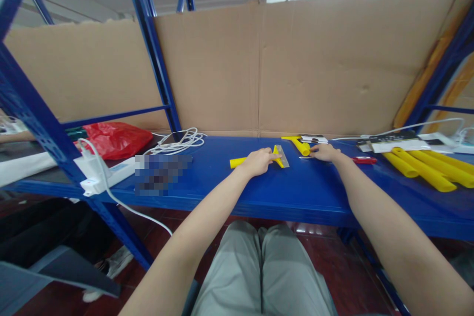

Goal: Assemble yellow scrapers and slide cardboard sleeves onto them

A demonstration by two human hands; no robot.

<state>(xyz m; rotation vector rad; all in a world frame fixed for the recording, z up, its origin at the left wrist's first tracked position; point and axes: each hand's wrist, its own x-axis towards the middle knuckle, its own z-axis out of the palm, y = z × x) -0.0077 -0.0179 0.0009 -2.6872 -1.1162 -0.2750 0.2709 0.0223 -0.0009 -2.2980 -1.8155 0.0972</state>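
Observation:
On the blue shelf top, my left hand (260, 161) is closed round a yellow-handled scraper (237, 162), whose flat metal blade (283, 156) points right. My right hand (324, 152) rests on the surface to the right, its fingers pressed together at a thin, pale item (305, 158) too small to name. A second yellow tool (300, 146) lies just beyond those fingertips. Behind it are small black-and-white pieces (313, 139). A red item (365, 160) lies right of my right wrist.
Several yellow handles (427, 170) and flat packages (398, 142) lie at the right. A power strip (114, 173), white cables (181, 142) and a red bag (116, 139) are at the left. Cardboard (314, 69) stands behind. Another person's leg (55, 227) shows at lower left.

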